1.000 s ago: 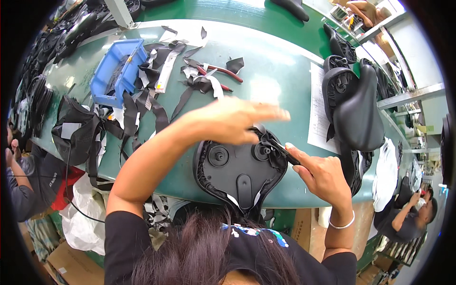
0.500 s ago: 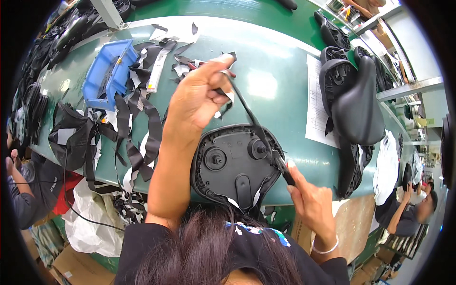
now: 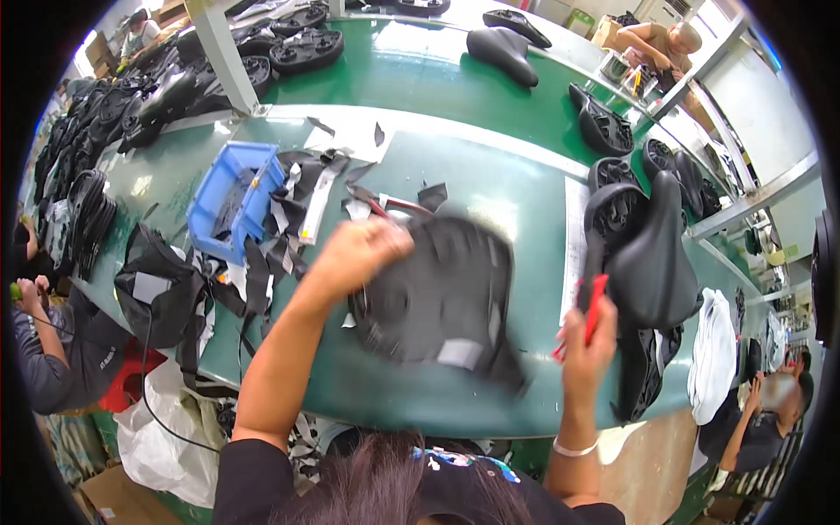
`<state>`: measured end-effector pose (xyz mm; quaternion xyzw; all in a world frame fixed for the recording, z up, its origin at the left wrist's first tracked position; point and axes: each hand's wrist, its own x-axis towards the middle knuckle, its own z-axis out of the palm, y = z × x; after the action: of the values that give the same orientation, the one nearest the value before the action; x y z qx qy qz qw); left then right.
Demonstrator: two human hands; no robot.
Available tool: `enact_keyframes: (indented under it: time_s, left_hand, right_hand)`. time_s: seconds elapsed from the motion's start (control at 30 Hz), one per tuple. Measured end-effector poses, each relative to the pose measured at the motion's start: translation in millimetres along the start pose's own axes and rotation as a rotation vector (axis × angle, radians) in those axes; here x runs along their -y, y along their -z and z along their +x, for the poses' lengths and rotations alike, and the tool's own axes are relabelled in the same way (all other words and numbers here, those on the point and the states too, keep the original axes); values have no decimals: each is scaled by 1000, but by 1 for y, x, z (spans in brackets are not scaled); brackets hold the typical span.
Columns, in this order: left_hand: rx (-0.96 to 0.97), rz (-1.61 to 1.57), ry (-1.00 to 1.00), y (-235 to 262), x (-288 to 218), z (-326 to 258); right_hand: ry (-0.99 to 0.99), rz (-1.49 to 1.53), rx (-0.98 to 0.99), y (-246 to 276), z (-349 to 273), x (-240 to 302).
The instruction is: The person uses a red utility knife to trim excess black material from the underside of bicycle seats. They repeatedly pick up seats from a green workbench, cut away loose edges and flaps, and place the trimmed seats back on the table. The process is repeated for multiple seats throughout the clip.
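Note:
A black bicycle saddle (image 3: 429, 297) is in front of me, underside up and smeared by motion. At its upper left edge my left hand (image 3: 366, 252) is closed on it, fingers partly blurred. A pale patch and a loose dark flap show at its near side. My right hand (image 3: 584, 346), off to the right and apart from the saddle, grips red-handled scissors (image 3: 597, 306) with the dark blades pointing away from me. Beyond the saddle, a red-handled tool (image 3: 404, 205) lies on the green table (image 3: 534, 385) beside black scraps.
Left of my work are a blue bin (image 3: 234, 197), dark trimmings (image 3: 262, 280) and a black bag-like bundle (image 3: 156, 271). Finished saddles (image 3: 652, 254) stack at the right beside a paper sheet (image 3: 573, 232). A metal post (image 3: 223, 57) rises at the back left; co-workers sit around.
My left hand has dropped the strip it was pulling and taken hold of the saddle, which has shifted and turned. My right hand has moved right, away from the saddle, with the scissors.

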<state>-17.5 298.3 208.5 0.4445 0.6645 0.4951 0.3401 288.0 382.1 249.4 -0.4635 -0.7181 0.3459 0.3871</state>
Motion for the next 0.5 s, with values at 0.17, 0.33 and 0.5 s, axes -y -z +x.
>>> enact_keyframes:
  time_s: [0.17,0.33,0.5]
  left_hand:
    - [-554,-351,212,-24,-3,60]
    - [-354,433,-396,-105,0,50]
    - [-482,137,-595,-91,15,54]
  right_hand:
    - [108,240,-127,-61,138,-6]
    - [-62,734,-148,-143,321,-65]
    - [-322,806,118,-217,461,-116]
